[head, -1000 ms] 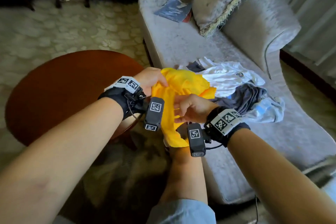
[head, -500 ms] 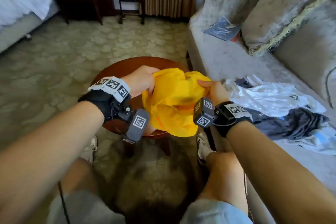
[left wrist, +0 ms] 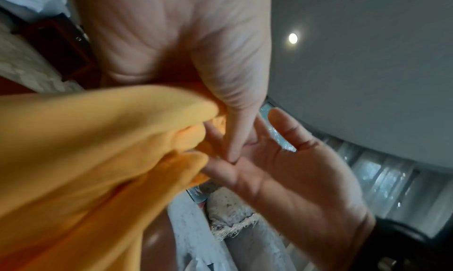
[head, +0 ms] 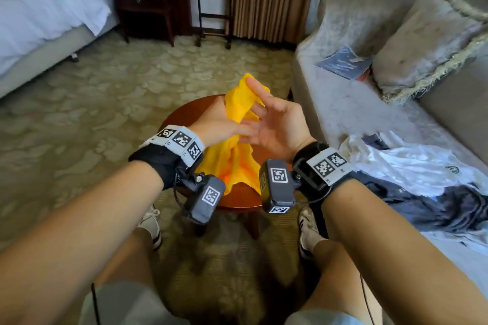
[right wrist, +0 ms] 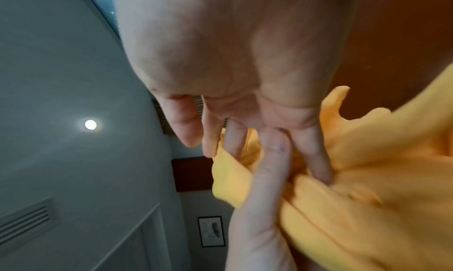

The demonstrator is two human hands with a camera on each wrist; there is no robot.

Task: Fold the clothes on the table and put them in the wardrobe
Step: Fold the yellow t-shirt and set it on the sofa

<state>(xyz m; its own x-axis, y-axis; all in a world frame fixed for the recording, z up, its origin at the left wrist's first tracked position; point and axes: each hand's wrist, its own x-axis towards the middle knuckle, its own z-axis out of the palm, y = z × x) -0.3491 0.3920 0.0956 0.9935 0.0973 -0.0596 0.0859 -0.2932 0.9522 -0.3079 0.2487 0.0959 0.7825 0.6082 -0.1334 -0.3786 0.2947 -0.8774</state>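
Above round table (head: 184,119): yellow garment (head: 237,166) bunched, unfolded, left hand (head: 219,124) gripping it; right hand (head: 277,124) spread, fingers touching cloth. More clothes (head: 412,169) unfolded on sofa (head: 343,103). Judged barely started.

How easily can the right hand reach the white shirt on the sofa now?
Probably easily: the right hand is open, only its fingers touching the yellow garment; the white shirt lies uncovered beside that arm.
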